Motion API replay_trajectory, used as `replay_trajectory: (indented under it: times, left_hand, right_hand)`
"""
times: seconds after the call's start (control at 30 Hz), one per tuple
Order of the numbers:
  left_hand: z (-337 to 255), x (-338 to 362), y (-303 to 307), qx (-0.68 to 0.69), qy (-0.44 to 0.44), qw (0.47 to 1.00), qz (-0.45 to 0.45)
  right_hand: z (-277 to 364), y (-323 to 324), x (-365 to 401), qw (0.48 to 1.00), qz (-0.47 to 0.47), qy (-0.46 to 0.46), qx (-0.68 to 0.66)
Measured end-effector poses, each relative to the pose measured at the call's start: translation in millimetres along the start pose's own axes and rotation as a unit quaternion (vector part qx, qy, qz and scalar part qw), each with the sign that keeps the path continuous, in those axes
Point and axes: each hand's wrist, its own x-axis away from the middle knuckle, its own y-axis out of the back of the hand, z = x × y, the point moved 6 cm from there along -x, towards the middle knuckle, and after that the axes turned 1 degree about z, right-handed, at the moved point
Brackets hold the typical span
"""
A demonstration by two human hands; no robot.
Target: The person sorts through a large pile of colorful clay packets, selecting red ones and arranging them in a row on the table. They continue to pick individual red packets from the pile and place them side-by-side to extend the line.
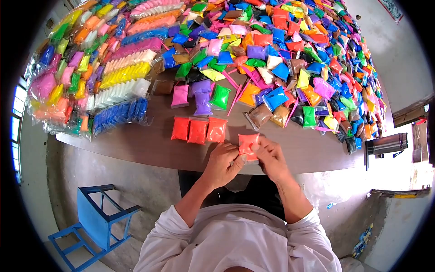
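Note:
A small coral-red packet (246, 141) in clear plastic is held between my two hands, close to the table's front edge. My left hand (221, 164) pinches its lower left corner, fingers curled. With thumb and fingers closed on its right side, my right hand (272, 159) covers part of the packet. Just beyond my left hand lie three red packets in a row: a left one (180, 129), a middle one (197, 131) and a right one (217, 130). Behind them are a pink packet (180, 96), purple packets (202, 105) and a green packet (220, 97).
A large heap of mixed coloured packets (281, 50) spreads over the back and right, with pink sticks (234, 99) among it. Bagged rows of packets (120, 111) fill the left. A metal cylinder (386, 143) is at the right edge; a blue stool (97, 217) stands on the floor.

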Motion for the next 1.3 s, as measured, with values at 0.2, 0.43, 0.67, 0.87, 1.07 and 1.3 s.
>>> replay_trajectory:
  times: [0.2,0.43,0.67,0.87,1.07,1.3]
  left_hand:
    - [7,3,3,0.074,0.028,0.997,-0.024]
    - [19,8,-3,0.189,0.082,0.978,-0.014]
    - [17,7,-1,0.163,0.072,0.984,-0.021]
    - [12,4,1,0.054,0.046,0.997,0.004]
    - [5,1,0,0.061,0.014,0.997,-0.054]
    - [-9,1,-7,-0.095,-0.038,0.994,-0.028]
  right_hand:
    - [47,0,13,0.889,-0.061,0.286,0.353]
    - [28,0,13,0.852,-0.04,0.282,0.439]
    - [2,27,9,0.997,-0.042,0.047,0.032]
    - [1,7,7,0.995,-0.01,-0.009,0.094]
    - [27,-3,-1,0.985,-0.008,0.023,0.173]
    - [12,4,-50,0.924,-0.036,0.035,0.379]
